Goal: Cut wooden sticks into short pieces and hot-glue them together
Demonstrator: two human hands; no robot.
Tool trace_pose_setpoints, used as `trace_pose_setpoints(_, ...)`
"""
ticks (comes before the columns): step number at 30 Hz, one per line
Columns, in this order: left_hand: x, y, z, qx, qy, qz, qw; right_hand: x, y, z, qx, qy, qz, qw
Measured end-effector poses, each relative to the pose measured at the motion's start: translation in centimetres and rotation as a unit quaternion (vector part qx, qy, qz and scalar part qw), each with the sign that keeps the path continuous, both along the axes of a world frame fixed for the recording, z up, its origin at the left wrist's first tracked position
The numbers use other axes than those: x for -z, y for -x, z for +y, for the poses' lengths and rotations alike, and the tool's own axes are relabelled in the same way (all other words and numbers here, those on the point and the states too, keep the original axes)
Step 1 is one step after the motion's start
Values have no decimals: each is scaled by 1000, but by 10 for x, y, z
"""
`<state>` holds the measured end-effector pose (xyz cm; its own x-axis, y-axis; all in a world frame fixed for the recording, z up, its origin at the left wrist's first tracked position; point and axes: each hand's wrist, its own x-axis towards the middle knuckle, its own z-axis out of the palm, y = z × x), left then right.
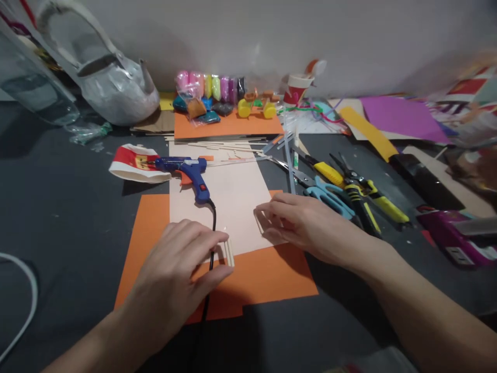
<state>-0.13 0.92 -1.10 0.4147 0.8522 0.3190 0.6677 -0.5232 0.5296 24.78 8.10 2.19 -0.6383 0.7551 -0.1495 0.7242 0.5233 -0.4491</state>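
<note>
Between the thumb and fingers of my left hand are a few short pale wooden sticks, side by side and upright-leaning over the paper. My right hand pinches another short wooden stick at the right edge of the white sheet. Beneath that sheet lies orange paper. A blue glue gun rests beyond my left hand, its nozzle on a piece of red and white paper cup. The gun's black cord runs toward me, passing under my left hand.
Light-blue scissors, yellow-black pliers and a purple stapler lie right. Behind are long thin sticks, packets of coloured clay, a red cup and purple paper. A metal kettle stands back left.
</note>
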Motion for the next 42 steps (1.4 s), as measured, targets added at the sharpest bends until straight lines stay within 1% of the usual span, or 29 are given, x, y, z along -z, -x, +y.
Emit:
trace_pose_setpoints(1, 1, -2, 1, 2, 8, 12, 1000, 5, -2, -2, -19, -4, -10, 1000)
trace_pose_setpoints(4, -1, -10, 7, 5, 31, 58, 998, 15, -3, -1, -34, -7, -4, 999)
trace_pose_setpoints(6, -3, -16, 11, 8, 37, 103, 994, 18, -3, 1, -46, -8, -1, 999)
trace_pose_setpoints(8, -3, -22, 15, 10, 29, 138, 990, 19, -4, 1, -53, -11, -7, 999)
trace_pose_setpoints(10, -1, -26, 17, 3, 28, 156, 987, 20, -5, 0, -54, -22, -16, 998)
trace_pose_setpoints(15, 7, -29, 19, -19, 43, 157, 986, 28, 0, -4, -60, -60, 16, 996)
trace_pose_setpoints(21, 10, -27, 20, -21, 37, 155, 987, 31, 5, -3, -67, -65, 17, 995)
trace_pose_setpoints(25, 12, -25, 21, -23, 25, 165, 986, 29, 4, -5, -95, -46, 30, 994)
trace_pose_setpoints(27, 13, -24, 22, -18, 16, 168, 985, 29, 4, -6, -97, -32, 40, 994)
trace_pose_setpoints(30, 14, -22, 22, -14, 0, 166, 986, 28, 3, -6, -94, -29, 43, 994)
trace_pose_setpoints(36, 13, -23, 21, -13, -9, 161, 987, 25, 0, -1, -117, -5, 44, 992)
trace_pose_setpoints(42, 12, -25, 22, -17, 0, 159, 987, 25, 2, -2, -113, -34, 49, 992)
